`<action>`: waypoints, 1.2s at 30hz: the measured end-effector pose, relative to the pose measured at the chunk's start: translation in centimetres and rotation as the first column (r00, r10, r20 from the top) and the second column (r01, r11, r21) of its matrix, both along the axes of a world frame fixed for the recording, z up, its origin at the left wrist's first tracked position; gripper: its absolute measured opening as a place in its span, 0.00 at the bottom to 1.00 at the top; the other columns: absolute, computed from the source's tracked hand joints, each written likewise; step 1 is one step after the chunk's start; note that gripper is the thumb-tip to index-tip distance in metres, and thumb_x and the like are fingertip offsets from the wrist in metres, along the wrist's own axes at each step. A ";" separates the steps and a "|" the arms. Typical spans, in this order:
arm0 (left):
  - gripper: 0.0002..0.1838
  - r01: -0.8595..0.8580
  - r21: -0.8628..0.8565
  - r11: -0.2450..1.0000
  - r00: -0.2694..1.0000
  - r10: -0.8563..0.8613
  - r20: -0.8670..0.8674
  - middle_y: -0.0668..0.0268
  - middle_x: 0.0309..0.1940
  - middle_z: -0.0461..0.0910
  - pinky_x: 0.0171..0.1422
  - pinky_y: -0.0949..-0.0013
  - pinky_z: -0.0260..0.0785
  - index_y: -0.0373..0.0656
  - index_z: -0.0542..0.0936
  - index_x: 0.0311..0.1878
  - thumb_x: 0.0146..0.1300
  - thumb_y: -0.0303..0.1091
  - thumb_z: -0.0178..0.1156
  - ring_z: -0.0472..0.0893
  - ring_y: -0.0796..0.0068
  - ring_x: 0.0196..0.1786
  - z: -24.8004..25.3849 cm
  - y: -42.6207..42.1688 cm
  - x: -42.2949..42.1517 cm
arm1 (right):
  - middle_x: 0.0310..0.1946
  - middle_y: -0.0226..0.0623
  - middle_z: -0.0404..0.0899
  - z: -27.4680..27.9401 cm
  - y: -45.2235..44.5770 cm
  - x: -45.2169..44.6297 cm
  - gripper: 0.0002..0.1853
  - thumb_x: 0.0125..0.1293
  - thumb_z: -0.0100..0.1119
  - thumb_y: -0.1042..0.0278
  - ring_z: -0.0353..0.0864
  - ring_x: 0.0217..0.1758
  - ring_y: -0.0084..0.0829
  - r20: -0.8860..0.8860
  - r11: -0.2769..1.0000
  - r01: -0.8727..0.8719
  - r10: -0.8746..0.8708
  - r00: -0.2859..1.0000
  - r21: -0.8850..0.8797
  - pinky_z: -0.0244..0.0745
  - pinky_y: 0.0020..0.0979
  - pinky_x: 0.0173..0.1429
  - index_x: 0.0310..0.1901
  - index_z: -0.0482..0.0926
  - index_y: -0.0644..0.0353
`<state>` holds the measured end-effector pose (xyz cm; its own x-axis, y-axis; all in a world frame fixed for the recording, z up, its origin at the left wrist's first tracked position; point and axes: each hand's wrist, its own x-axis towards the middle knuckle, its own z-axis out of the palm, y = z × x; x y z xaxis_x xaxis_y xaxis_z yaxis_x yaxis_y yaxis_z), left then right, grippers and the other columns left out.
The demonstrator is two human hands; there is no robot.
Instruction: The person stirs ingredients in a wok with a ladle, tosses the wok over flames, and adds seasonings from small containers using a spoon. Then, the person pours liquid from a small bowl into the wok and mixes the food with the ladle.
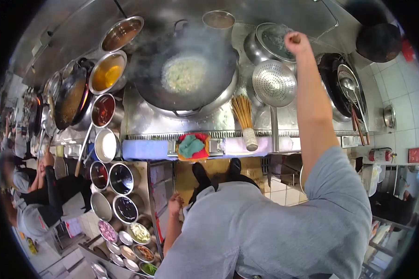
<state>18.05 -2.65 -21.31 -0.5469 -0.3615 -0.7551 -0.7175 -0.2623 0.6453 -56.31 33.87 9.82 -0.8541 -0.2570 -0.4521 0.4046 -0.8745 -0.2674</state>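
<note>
My right hand is stretched far forward, closed round the end of a wooden handle beside a metal pot of water at the back; the water looks stirred up. What the handle belongs to is hard to see. My left hand hangs low beside my body, fingers loosely curled, with nothing visible in it. A large black wok stands on the stove, steam rising from pale chopped food inside. Between wok and pot are a perforated strainer and a bamboo brush.
Bowls of sauce and oil line the wok's left side, with ingredient bowls nearer me. Folded cloths lie along the stove's front edge. A second wok stands right. At far left is another person by a wok.
</note>
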 end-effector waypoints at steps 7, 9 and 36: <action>0.16 -0.211 -0.006 0.977 0.964 0.209 0.165 0.67 0.27 0.77 0.22 0.74 0.62 0.42 0.73 0.53 0.63 0.35 0.51 0.75 0.77 0.23 -0.5 1.2 2.1 | 0.18 0.33 0.67 6.4 1.1 -3.0 0.05 0.57 0.45 0.78 0.70 0.19 0.29 -0.063 0.877 -0.264 0.315 0.947 0.402 0.70 0.27 0.22 0.25 0.65 0.62; 0.16 -0.213 -0.018 0.977 0.954 0.212 0.210 0.67 0.27 0.77 0.21 0.73 0.62 0.45 0.74 0.53 0.63 0.35 0.51 0.75 0.77 0.23 -1.2 1.7 3.0 | 0.18 0.35 0.71 5.2 1.7 -0.3 0.06 0.58 0.46 0.75 0.73 0.19 0.30 -0.025 0.413 -0.151 0.392 0.919 0.898 0.72 0.31 0.24 0.25 0.72 0.62; 0.19 0.540 -0.839 -0.063 0.230 -0.948 0.220 0.49 0.63 0.62 0.50 0.56 0.73 0.56 0.78 0.47 0.48 0.36 0.62 0.78 0.47 0.47 16.9 21.3 -32.9 | 0.20 0.32 0.69 -2.7 6.3 13.3 0.04 0.64 0.46 0.71 0.69 0.17 0.24 -0.051 0.244 -0.044 0.369 0.928 0.969 0.70 0.26 0.20 0.34 0.70 0.62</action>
